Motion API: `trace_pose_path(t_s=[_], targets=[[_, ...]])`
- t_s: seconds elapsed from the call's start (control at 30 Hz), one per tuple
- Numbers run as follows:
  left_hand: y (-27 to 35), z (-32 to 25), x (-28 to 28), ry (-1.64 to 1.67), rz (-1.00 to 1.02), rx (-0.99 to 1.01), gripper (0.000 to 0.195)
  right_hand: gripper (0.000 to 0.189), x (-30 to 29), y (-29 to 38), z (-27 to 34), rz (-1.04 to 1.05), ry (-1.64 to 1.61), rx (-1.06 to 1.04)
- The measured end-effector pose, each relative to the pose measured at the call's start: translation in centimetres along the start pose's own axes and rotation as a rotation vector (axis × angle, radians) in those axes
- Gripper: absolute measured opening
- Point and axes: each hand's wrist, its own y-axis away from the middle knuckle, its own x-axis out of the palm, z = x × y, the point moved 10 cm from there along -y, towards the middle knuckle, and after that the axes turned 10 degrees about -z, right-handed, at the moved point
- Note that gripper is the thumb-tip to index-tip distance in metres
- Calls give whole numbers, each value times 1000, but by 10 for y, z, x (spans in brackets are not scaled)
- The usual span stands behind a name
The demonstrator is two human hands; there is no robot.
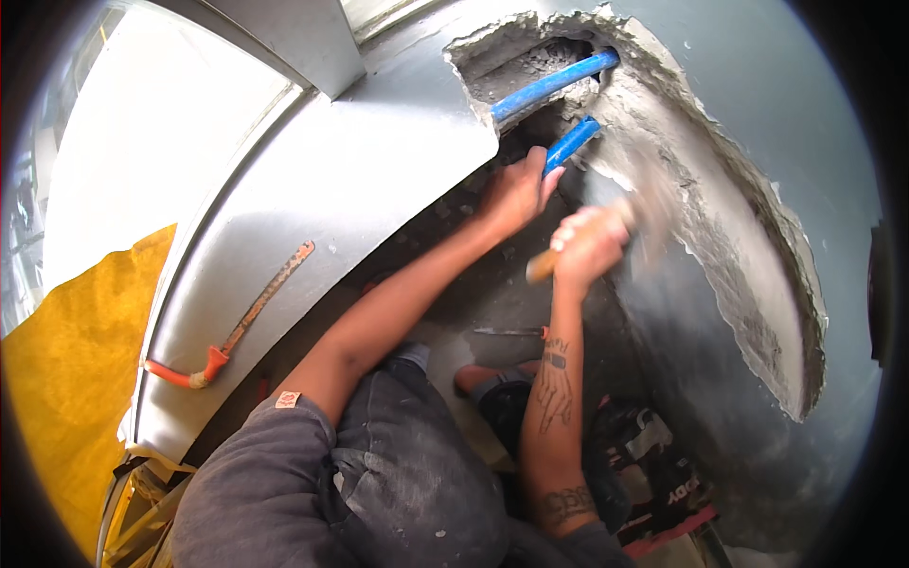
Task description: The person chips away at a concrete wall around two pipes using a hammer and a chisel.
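Observation:
My left hand (pixel 515 192) is closed around a blue plastic pipe (pixel 570 147). The pipe's upper end lies at the lower edge of a rough hole (pixel 529 67) broken into the wall; its lower end is hidden by my hand. My right hand (pixel 591 245) grips the wooden handle (pixel 542 266) of what looks like a hammer. The tool's head (pixel 653 199) is blurred by motion, in front of the chipped wall. A second blue pipe (pixel 554 85) crosses the hole above, apart from my hands.
A handsaw (pixel 263 298) with an orange handle and worn blade lies on the grey ledge (pixel 383 170) to the left. A thin pointed tool (pixel 508 331) rests on the floor. Yellow sheeting (pixel 78 334) hangs at far left. A long gouge (pixel 753 277) runs down the grey wall.

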Motion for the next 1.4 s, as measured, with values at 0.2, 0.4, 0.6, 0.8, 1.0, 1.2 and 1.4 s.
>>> trace_pose_path(t_s=[0.2, 0.4, 0.6, 0.8, 1.0, 1.2, 1.4], targets=[[0, 11, -2, 8, -22, -49, 26, 61, -5, 7, 45, -67, -75, 34], [3, 34, 8, -3, 5, -221, 27, 59, 2, -11, -25, 83, 531, 275], [36, 59, -3, -56, 66, -337, 25, 58, -7, 25, -9, 129, 347, 81], [35, 54, -2, -165, 131, -286, 24, 61, -28, 44, -35, 21, 16, 198], [24, 36, -6, -241, 57, -124, 23, 62, -37, 54, -41, -3, -29, 198], [7, 32, 1, -269, 77, -38, 21, 65, -28, 58, -44, 22, -71, 198], [1, 31, -2, -189, 29, 0, 19, 69, -20, 52, -52, 47, -89, 155]])
